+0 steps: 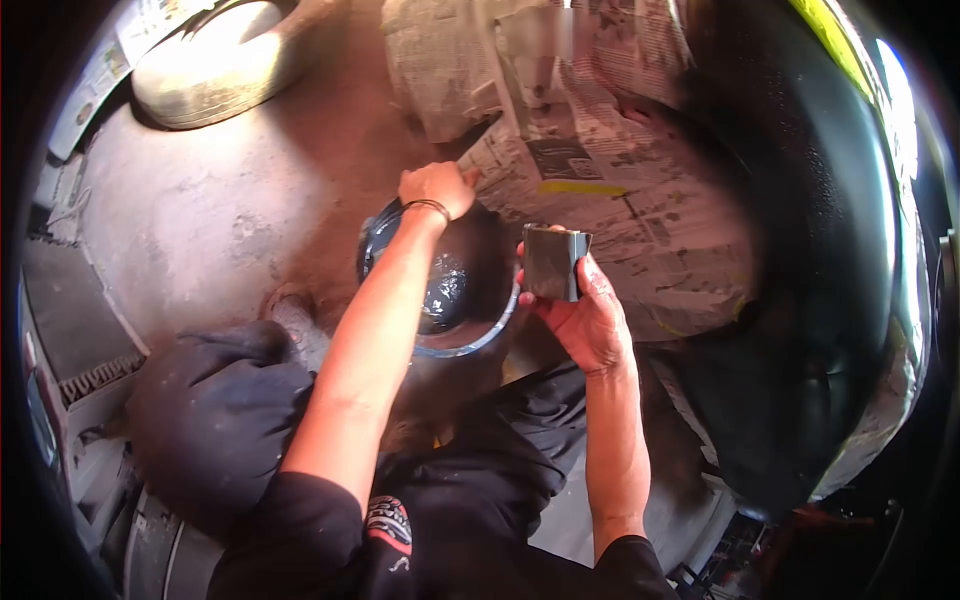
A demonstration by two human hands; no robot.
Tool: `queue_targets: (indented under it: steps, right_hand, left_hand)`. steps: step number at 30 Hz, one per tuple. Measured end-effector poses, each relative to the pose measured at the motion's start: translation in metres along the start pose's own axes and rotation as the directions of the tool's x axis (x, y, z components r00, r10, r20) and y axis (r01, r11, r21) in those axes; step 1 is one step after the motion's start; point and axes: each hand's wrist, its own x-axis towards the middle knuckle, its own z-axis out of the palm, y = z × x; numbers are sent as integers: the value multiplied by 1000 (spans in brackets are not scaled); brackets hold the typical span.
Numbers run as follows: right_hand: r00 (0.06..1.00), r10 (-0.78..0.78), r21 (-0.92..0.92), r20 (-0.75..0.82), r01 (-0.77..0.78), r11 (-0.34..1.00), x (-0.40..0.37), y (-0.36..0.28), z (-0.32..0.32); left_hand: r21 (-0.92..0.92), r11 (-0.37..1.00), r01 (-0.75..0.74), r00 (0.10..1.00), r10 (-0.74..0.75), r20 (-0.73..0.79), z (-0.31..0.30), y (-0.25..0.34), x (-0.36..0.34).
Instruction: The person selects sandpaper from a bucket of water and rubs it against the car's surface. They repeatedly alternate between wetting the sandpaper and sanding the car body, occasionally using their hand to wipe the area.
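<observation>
In the head view, a dark, flat block (552, 262) was held upright in the right hand (590, 325). The thumb was pressed along its right edge and fingertips were seen at its left edge, so the block was clamped between them. It was positioned just beside the right side of a dark round bucket (462, 351), near the rim.

The left hand (438, 188) was placed at the far rim of the bucket, with the back of the hand turned up. Its fingers were bent over and mostly hidden; whether they were clamped on the rim could not be told. A thin dark band (428, 206) was worn around the left wrist, and the bucket's mouth was crossed by the forearm. Bright glints were reflected from the dark liquid (447, 290) inside the bucket.

Beyond the block, printed newspaper (640, 235) was spread over a large surface, with a strip of yellow tape (582, 187) stuck across it. To the right, a glossy dark panel (835, 240) was bordered by more paper. At the upper left, a tire (215, 100) was laid on the dusty floor (190, 215). A dark shirt (480, 560) with a printed badge (389, 525) was worn by the person.
</observation>
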Motion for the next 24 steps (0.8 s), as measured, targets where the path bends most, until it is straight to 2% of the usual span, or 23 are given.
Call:
queue_targets:
  steps: [1,2,3,4,5,6,7,9,10,13,14,17,20,24]
  right_hand:
    - [998,-56,-72,-38,53,996,-3,-11,2]
    - [975,-195,-225,-109,166,960,-6,-24,6]
    - [917,-393,-486,-74,311,817,-5,-40,8]
    - [868,-496,-632,-14,377,677,-8,-59,12]
    - [757,-613,-884,227,425,197,-5,-84,8]
    - [582,-678,-894,449,302,-332,-2,-109,5]
    - [537,-616,-789,576,168,-591,-1,-134,7]
    - [493,-484,-563,723,16,-826,6,-176,-6]
    - [495,-437,-495,751,-15,-869,9,-193,-9]
    - [601,-344,-343,721,-121,-931,14,-224,-12]
    - [618,-305,-305,725,-109,-946,16,-232,-17]
    - [613,-187,-165,767,-93,-982,21,-242,-20]
    - [634,-113,-111,765,-43,-993,39,-245,-6]
    - [553,-137,-145,822,-29,-989,61,-245,0]
  left_hand:
    - [-14,1000,2,1000,-2,-30,4,1,0]
    - [24,999,-38,998,40,-53,5,3,-2]
    - [67,995,-77,994,82,-76,7,5,-4]
    - [118,987,-106,980,124,-154,21,7,-4]
    - [140,982,-127,976,149,-160,30,14,-10]
    - [165,975,-145,971,173,-164,38,21,-20]
    - [192,968,-160,966,194,-171,43,26,-27]
    - [166,973,-160,975,183,-130,44,29,-29]
    - [162,974,-157,976,178,-125,41,29,-27]
    - [149,978,-146,981,163,-109,43,29,-27]
    - [145,978,-153,978,171,-122,44,27,-28]
    - [154,977,-146,979,165,-117,46,29,-26]
    - [166,977,-134,988,144,-51,38,31,-25]
    - [135,983,-122,992,123,-4,37,33,-23]
